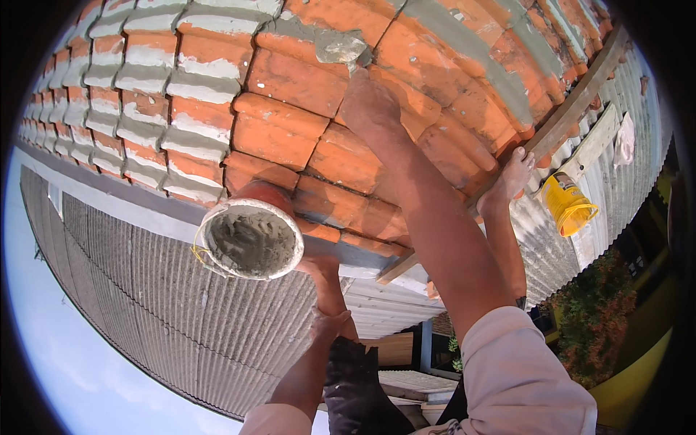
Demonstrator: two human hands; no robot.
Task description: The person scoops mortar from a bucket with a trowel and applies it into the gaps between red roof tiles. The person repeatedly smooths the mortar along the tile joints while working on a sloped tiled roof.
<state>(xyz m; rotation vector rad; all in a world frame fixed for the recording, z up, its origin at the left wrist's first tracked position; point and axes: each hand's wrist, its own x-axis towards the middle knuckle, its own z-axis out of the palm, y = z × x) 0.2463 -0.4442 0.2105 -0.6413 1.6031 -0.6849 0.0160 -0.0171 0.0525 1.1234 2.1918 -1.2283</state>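
Observation:
My right hand (368, 100) is closed round the handle of a trowel (339, 48). Its mortar-smeared blade lies against the orange roof tiles (290, 81), beside a strip of wet grey mortar (293, 29). Lower down, my left hand (330, 322) clasps my left lower leg, its fingers wrapped round the shin. Just above that leg, a bucket (250, 239) holding grey mortar leans on the lower tiles, its opening facing me. My left foot is partly hidden beside the bucket, and my right foot (510, 178) braces against a wooden batten (573, 105).
Grey mortar bands (145, 78) cover the tile joints at left. A yellow pail (569, 205) lies tilted on the corrugated sheeting (616, 174) at right, near a pale board (593, 141) and a whitish rag (624, 140). Another corrugated roof (167, 283) slopes away at lower left. Plants (591, 312) show below the roof edge.

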